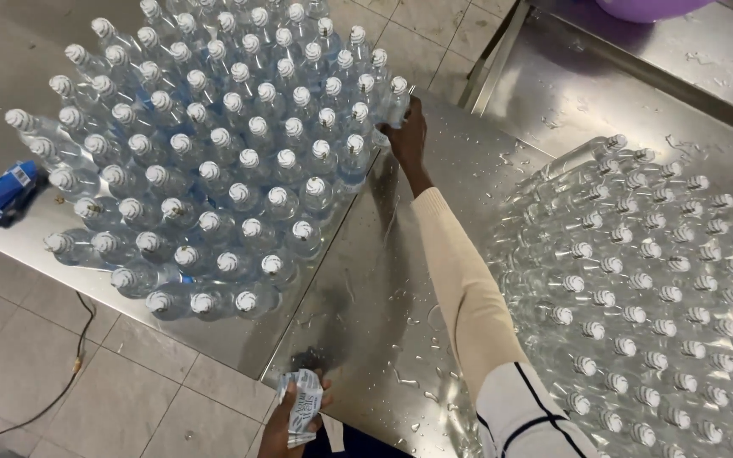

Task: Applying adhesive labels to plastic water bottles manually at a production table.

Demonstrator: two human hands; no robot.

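My right hand (406, 140) reaches across the wet steel table (383, 280) and grips a clear plastic bottle (396, 100) with a white cap, at the right edge of a large block of like bottles (214, 161). The arm wears a cream sleeve. My left hand (286, 424) is at the table's near edge, closed on a small bundle of white printed labels (305, 405). A second block of clear white-capped bottles (655, 288) stands to the right of my right arm.
A blue packet (6, 191) lies on the table left of the bottles. A black cable (74, 365) runs over the tiled floor below. A steel counter (604, 85) with a purple object (646, 7) sits at the top right. Water drops dot the table.
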